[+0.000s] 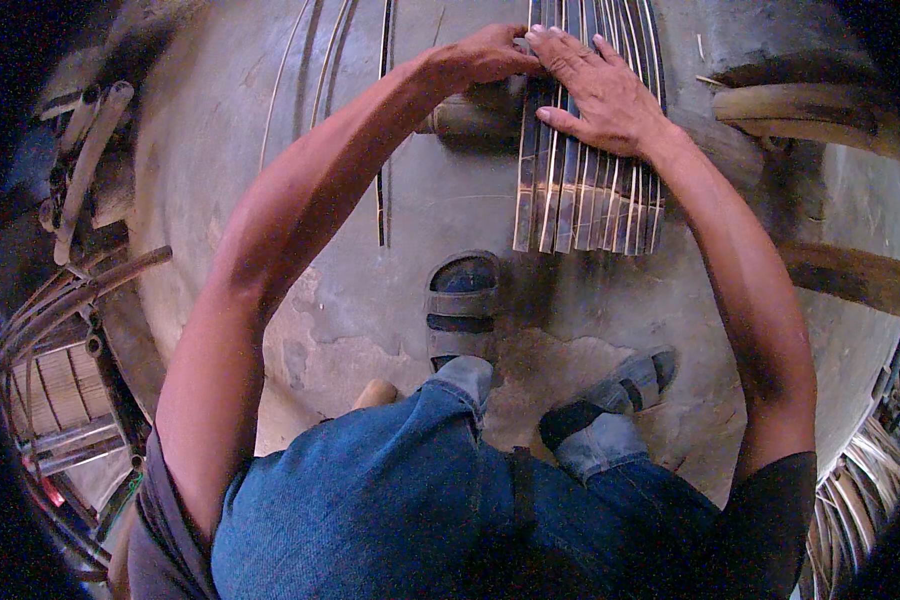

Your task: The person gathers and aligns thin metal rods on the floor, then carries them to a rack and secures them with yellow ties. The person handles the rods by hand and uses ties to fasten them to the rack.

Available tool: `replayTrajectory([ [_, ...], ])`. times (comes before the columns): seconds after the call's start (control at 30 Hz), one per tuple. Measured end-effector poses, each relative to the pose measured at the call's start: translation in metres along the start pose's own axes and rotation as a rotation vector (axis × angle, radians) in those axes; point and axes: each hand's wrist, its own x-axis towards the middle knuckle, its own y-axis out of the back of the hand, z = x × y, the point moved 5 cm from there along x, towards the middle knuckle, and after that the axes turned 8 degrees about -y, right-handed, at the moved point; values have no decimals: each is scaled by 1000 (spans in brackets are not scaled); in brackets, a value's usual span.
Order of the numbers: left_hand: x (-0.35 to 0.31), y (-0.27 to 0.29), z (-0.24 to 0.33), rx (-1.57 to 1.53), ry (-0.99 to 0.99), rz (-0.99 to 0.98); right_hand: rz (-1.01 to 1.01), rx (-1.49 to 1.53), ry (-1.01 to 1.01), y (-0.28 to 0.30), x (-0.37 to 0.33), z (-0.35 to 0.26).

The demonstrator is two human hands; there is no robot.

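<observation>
Bamboo strips [585,190] flat on concrete floor [370,300]; right hand [602,92] fingers spread pressing, left hand [485,55] fingers curled on them.

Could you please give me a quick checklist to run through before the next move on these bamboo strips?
1. Right hand flat on the bamboo strips: ok.
2. Left hand at the strips' left edge: ok.
3. Strips side by side, near ends roughly even: ok.
4. Sandalled feet off the strips: ok.
5. Loose strips on the floor kept apart: ok.
6. Whether the left fingers pinch a strip: cannot tell.
</observation>
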Motion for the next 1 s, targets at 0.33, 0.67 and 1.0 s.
replayTrajectory([
  [0.33,-2,4,-3,13,-42,18,-4,11,-13,-3,0,-2],
  [0.67,-2,8,-15,-31,-102,47,-62,-16,-26,-3,3,-4],
  [1.0,-9,6,-4,-26,-112,131,-19,4,-10,4,1,-6],
])
